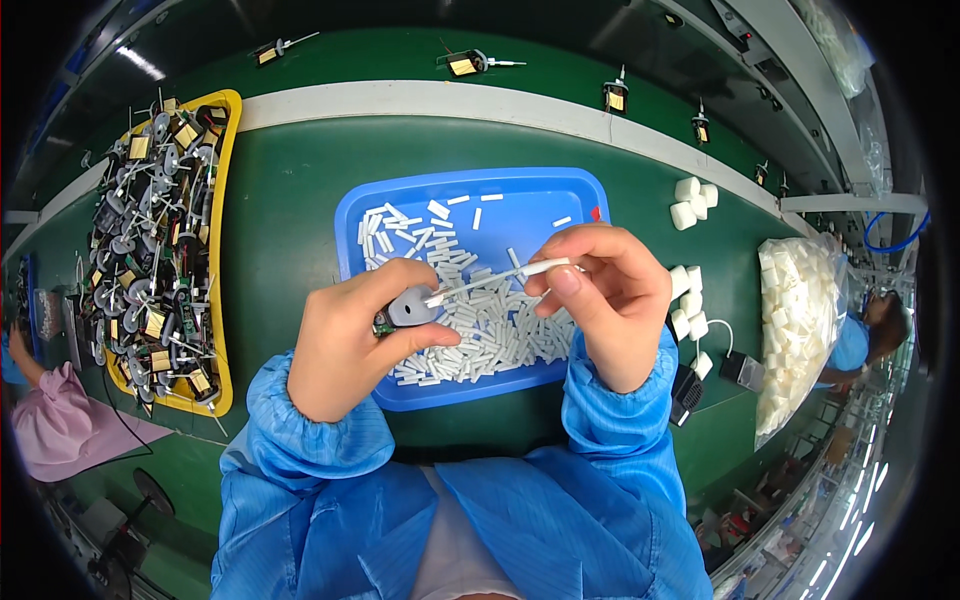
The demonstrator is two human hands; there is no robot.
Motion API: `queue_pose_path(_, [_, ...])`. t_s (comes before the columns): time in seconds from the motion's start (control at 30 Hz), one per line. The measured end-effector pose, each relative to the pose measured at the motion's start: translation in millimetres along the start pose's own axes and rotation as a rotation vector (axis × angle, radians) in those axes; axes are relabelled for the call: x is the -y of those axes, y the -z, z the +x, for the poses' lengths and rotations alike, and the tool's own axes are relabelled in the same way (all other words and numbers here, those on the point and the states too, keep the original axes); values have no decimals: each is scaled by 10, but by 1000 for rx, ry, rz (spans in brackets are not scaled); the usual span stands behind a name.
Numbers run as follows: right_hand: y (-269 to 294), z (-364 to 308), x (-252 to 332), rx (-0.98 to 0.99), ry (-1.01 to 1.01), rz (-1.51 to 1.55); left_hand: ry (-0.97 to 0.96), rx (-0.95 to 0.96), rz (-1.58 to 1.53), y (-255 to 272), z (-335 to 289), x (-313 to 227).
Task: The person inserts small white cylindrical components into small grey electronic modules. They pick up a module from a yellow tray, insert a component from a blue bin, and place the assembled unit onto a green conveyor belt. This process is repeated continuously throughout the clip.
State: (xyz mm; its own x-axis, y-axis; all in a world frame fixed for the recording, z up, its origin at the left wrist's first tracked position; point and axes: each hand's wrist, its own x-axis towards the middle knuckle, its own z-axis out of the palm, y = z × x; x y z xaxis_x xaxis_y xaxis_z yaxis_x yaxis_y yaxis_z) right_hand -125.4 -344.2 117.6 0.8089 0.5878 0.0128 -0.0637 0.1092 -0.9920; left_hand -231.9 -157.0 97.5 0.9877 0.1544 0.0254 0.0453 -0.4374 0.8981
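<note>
- Head view, L hand (345,335): fingers closed round a grey-capped device (410,308), which sits just over the blue tray, its thin stem (480,285) slanting up twd the R side.
- R hand (625,300): thumb & fingers pinching a white sleeve (547,266) at the stem's far end; can't tell how far on it is.
- Under both hands, on the green table (290,220): the blue tray (350,205), w/ a heap of short white tubes (500,335), mostly near side & L, a few loose pcs twd the back.
- L of that: yellow bin (225,200) piled w/ similar devices (150,260), stems every which way.
- Beyond the pale rail (400,97): more units (467,64) spaced out in a row on a green strip.
- R side: white blocks (686,213) in small groups; clear bag (797,320) full of the same; black adapter (742,371) nearby.
- Far L edge: person in pink (65,425).
</note>
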Motion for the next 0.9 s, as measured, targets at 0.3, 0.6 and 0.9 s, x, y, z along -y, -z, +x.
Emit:
queue_pose_path(0.3, [-43, 42, -140, 117, 84, -378, -86, -12, 202, -89, 55, -57])
queue_pose_path(0.6, [99, 102, -169, 205, 60, -464, -153, 29, 451, -161, 191, -125])
queue_pose_path(0.9, [223, 127, -66, 161, 82, -522, -115, 52, 277, -187, 312, -29])
